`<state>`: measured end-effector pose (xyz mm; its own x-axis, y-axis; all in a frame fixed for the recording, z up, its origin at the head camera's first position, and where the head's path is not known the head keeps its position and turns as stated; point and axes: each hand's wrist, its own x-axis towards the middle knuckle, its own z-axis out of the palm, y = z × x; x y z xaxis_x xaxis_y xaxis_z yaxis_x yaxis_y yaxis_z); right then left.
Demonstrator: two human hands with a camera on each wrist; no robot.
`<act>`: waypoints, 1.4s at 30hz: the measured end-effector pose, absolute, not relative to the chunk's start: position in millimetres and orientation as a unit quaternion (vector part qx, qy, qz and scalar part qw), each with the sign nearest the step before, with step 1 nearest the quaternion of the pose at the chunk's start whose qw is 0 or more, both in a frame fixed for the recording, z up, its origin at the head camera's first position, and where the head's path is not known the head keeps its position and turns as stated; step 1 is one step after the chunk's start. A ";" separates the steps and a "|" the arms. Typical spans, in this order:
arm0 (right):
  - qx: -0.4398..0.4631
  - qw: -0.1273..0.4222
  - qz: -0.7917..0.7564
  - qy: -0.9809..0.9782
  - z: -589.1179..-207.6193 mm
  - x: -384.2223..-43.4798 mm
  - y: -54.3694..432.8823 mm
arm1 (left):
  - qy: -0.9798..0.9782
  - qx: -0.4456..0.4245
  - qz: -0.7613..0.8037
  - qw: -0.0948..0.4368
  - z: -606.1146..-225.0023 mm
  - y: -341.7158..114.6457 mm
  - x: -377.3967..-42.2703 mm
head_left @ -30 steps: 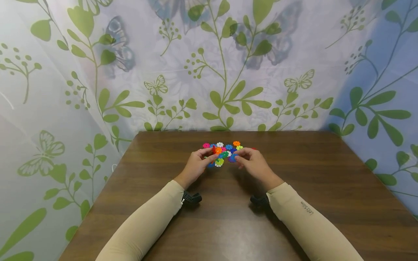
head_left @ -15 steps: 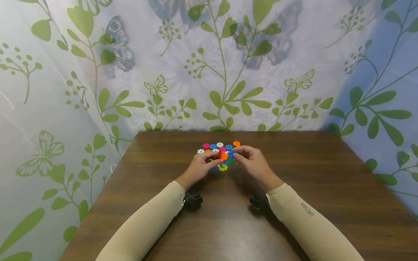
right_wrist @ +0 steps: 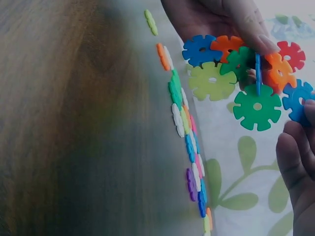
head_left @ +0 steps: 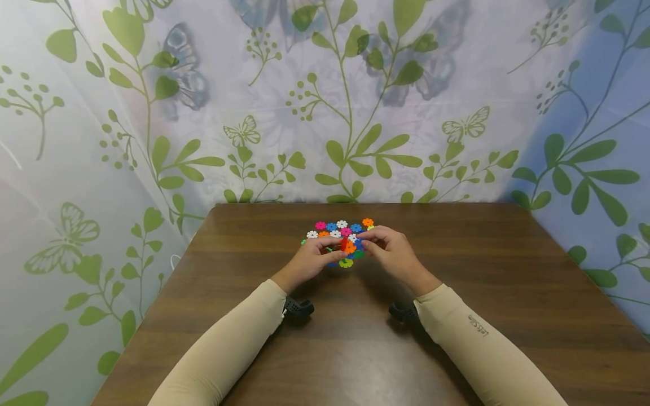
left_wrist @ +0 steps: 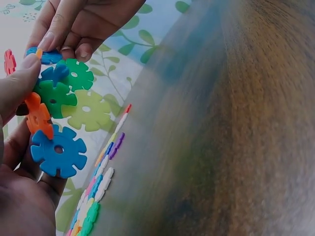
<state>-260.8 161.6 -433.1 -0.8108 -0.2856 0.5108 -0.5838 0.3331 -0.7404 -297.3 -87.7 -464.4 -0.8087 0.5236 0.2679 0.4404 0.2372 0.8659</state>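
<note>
In the head view my left hand (head_left: 308,259) and right hand (head_left: 398,256) are close together over the far middle of the table. Thumb and fingers of the left grip a cluster of slotted plastic flower discs (left_wrist: 51,101); orange, blue, green, yellow-green and red ones show, joined at angles through their slots. My right hand pinches a blue flower disc (right_wrist: 295,101) at the cluster's edge, beside a red and an orange disc. A green disc (right_wrist: 257,107) hangs at the cluster's lower side in the right wrist view. The fingers partly hide the joints.
Several loose flower discs (head_left: 342,224) in white, pink, blue, orange and other colours lie flat on the brown wooden table (head_left: 325,361), just beyond the hands. A curtain printed with leaves and butterflies (head_left: 350,113) stands behind the table. Each wrist carries a black device (head_left: 299,308).
My left hand has moved right with the cluster, bringing it up to the blue disc in my right hand, and the cluster has turned. The right hand has hardly moved.
</note>
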 end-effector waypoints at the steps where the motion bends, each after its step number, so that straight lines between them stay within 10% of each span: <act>1: 0.275 0.152 0.508 -0.802 -433.2 -260.6 161.3 | 0.785 0.308 0.536 0.039 -464.3 -87.8 -297.3; 22: 0.285 0.197 0.508 -0.788 -442.7 -260.9 156.1 | 0.773 0.272 0.570 0.060 -466.5 -84.1 -295.2; 42: 0.300 -0.009 0.216 -0.929 -473.7 -282.2 184.4 | 0.585 0.099 0.804 0.042 -469.9 -91.3 -312.8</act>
